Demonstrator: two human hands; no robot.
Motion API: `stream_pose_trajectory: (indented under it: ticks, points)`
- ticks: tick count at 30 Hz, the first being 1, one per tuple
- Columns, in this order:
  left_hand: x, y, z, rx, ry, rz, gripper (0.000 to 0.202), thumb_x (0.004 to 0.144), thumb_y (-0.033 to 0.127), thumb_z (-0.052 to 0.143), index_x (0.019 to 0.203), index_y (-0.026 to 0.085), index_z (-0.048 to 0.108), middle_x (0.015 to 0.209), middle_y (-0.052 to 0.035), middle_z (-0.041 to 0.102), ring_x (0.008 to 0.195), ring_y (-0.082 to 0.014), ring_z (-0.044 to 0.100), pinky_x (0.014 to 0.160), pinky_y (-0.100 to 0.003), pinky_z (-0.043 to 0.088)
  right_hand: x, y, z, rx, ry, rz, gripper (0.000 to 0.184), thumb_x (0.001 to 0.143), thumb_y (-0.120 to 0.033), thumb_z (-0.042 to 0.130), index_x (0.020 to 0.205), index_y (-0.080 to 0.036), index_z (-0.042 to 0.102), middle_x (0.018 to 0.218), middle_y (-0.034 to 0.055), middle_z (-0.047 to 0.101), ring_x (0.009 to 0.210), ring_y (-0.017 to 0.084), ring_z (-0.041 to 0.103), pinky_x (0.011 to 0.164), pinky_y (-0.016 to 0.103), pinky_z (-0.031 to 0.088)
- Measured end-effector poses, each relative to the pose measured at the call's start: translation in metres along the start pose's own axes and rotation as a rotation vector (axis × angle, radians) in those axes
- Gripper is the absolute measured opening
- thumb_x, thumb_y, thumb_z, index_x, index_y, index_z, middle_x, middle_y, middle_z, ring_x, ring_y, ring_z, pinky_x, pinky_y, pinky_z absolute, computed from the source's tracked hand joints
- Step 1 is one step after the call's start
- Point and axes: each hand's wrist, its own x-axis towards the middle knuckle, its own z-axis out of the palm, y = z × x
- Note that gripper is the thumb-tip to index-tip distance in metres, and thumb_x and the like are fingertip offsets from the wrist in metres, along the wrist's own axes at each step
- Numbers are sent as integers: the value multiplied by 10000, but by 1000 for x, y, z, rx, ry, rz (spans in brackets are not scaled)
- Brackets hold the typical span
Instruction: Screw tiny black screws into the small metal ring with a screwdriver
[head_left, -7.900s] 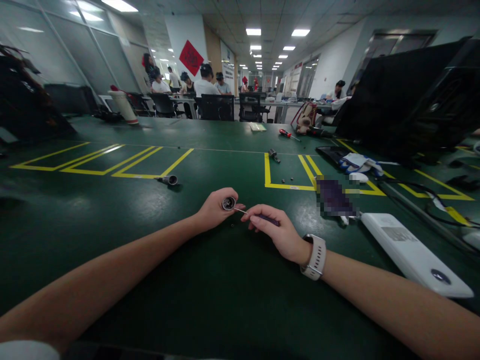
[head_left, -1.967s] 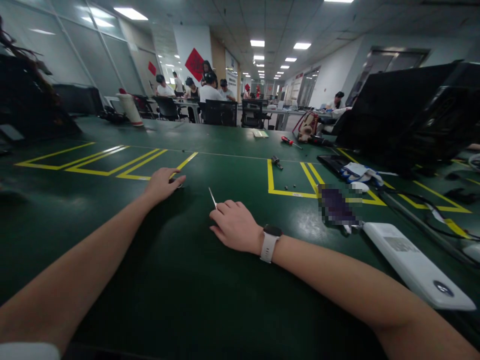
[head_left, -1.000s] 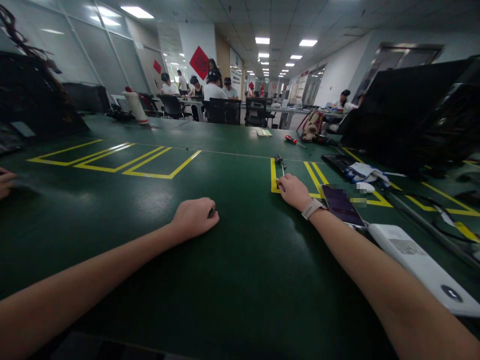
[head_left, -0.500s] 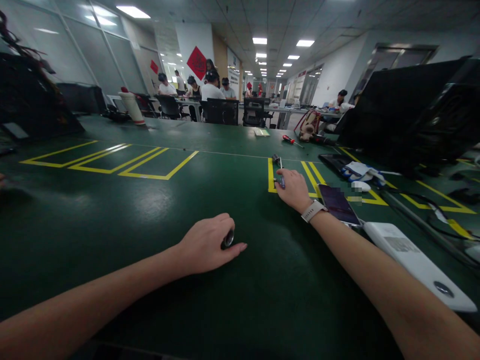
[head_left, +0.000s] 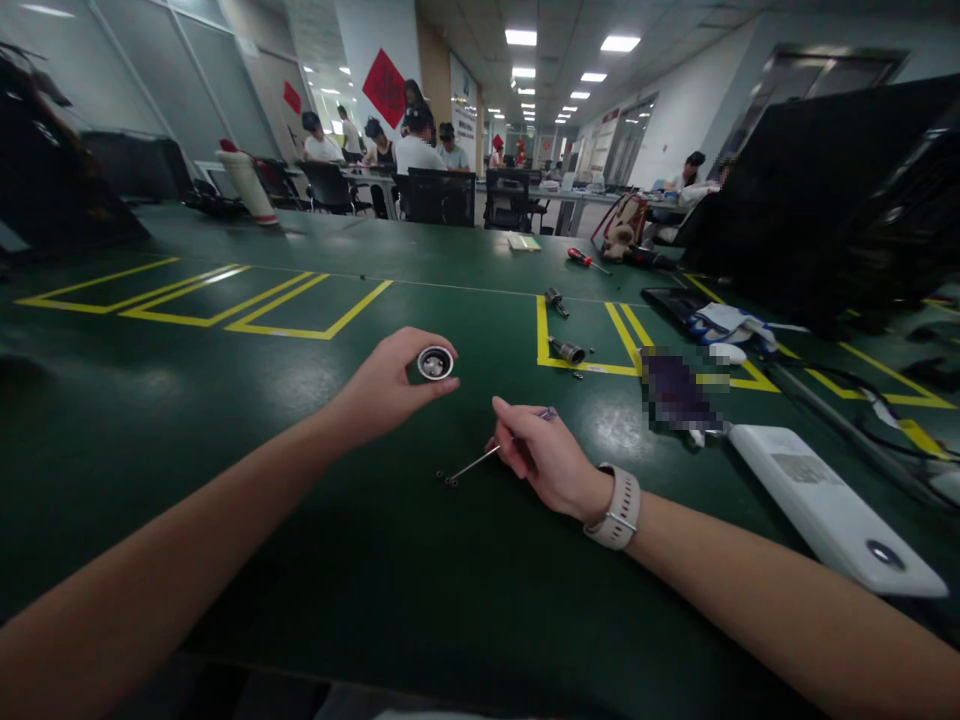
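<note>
Cylinder (head_left: 435,364) sits in your left hand (head_left: 386,385), fingers half-curled around it, over mid-desk (head_left: 337,560); your right hand (head_left: 546,452), fingers closed round a screwdriver (head_left: 476,463), has swung from the taped box (head_left: 541,330) toward the desk's near edge, so its tip now points at small pieces (head_left: 454,484)

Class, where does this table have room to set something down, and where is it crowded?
Bare: the table between the forearms, below the small parts; also left of the left hand, below the left yellow tape. Crowded: right side (metal fittings, glove, white device).
</note>
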Motion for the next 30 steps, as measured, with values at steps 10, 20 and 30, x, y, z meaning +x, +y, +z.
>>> stream_pose_trajectory:
  ticks: [10,20,30]
  points:
    - [-9,-17,7,-279,-88,-228,351,619,276,687,939,162,596,871,-36,634,760,-186,606,675,-305,498,-1,2,-4,-75,-38,-15,446,831,-462,502,488,-177,497,369,-82,386,362,58,358,510,236,344]
    - [-15,-11,11,-889,-117,-524,398,552,25,628,934,138,627,921,-59,663,832,-198,659,828,-340,523,5,-5,-4,-180,185,93,395,778,-424,564,484,-163,522,366,-59,445,345,61,430,444,209,368]
    - [-19,1,12,-1064,-134,-669,320,622,-6,606,916,111,652,923,-78,688,899,-209,649,883,-348,515,-5,-19,1,-729,14,-56,339,859,-377,456,627,-164,580,535,-8,561,512,108,532,510,238,388]
